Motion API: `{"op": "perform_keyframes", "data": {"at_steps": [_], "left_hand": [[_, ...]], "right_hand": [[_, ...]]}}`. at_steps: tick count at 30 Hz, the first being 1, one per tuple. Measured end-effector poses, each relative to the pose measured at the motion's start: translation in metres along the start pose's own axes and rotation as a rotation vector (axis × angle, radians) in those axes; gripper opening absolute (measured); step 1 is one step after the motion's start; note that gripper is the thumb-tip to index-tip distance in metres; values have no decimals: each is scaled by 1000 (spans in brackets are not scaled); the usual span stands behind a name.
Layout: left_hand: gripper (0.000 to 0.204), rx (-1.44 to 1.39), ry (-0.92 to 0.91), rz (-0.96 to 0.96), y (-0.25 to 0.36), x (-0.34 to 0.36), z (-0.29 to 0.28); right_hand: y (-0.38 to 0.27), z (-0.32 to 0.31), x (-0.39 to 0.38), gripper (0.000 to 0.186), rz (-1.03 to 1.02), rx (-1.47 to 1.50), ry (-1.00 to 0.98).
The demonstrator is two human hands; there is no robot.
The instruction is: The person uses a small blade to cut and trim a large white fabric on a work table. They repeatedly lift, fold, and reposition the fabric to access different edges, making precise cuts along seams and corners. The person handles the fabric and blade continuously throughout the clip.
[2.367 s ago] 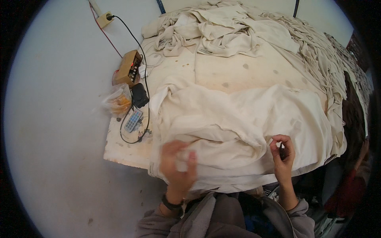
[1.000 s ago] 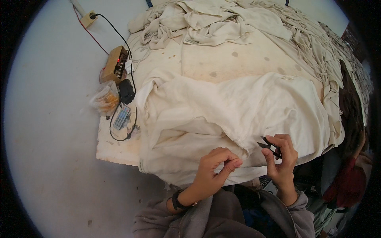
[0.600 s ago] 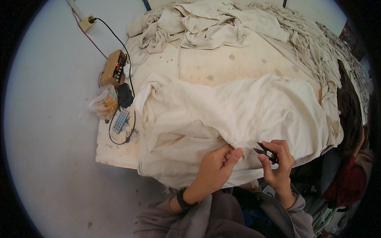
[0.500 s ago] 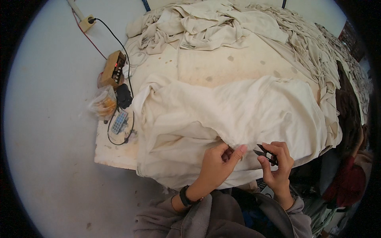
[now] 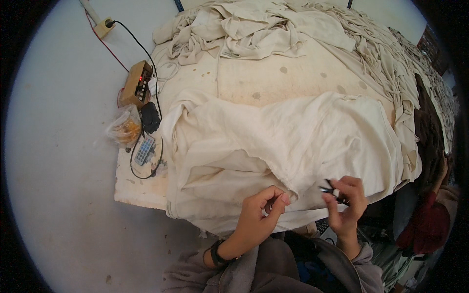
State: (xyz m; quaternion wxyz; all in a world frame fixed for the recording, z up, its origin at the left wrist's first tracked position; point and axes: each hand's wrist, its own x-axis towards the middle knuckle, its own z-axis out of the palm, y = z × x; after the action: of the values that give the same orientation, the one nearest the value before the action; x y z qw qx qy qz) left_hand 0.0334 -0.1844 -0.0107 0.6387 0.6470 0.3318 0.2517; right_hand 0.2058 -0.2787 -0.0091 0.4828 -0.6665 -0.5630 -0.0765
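A cream cloth garment (image 5: 229, 127) lies spread over the near part of the table, its folds loose and its edge running down toward my hands. My left hand (image 5: 261, 215) is pinched, thumb against forefinger, right beside that edge; whatever is between the fingertips is too small to make out. To the right, my right hand (image 5: 348, 205) is closed around small black thread snips (image 5: 326, 188), blades pointing left toward the cloth. The snips are slightly blurred, and the fingers cover their handles. A gap separates the two hands.
Heaped cream cloth (image 5: 264, 29) covers the far side and right of the table (image 5: 264, 78). Along the left edge sit a wooden box with knobs (image 5: 138, 85), a plastic bag (image 5: 124, 127), a remote control (image 5: 145, 150) and a black cable (image 5: 155, 63). Dark cloth (image 5: 427, 117) hangs at right.
My left hand has shifted down and left, its fingertips drawn back from the cloth's edge. My right hand has moved slightly right with the snips, widening the gap between the hands.
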Motion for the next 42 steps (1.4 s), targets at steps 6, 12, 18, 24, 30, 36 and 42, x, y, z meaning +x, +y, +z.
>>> {"op": "perform_keyframes", "data": {"at_steps": [6, 12, 18, 24, 30, 36, 42], "left_hand": [[19, -27, -6, -8, 2, -2, 0], [20, -38, 34, 8, 6, -3, 1], [18, -53, 21, 16, 3, -2, 2], [16, -19, -65, 64, -8, -7, -3], [23, 409, -882, -22, 5, -41, -60], [25, 613, 555, 373, 27, -44, -90], [14, 1127, 292, 695, 15, 39, -75]], "right_hand": [[-11, 12, 1, 34, -172, -145, -146], [-15, 16, 3, 33, -252, -254, -153], [-15, 20, 4, 30, -248, -226, -165], [-8, 19, -3, 25, -170, -154, -140], [0, 20, -13, 45, 5, 63, -77], [-6, 36, -12, 45, 66, 73, -168], [3, 36, 7, 27, 208, 93, -293]]}}
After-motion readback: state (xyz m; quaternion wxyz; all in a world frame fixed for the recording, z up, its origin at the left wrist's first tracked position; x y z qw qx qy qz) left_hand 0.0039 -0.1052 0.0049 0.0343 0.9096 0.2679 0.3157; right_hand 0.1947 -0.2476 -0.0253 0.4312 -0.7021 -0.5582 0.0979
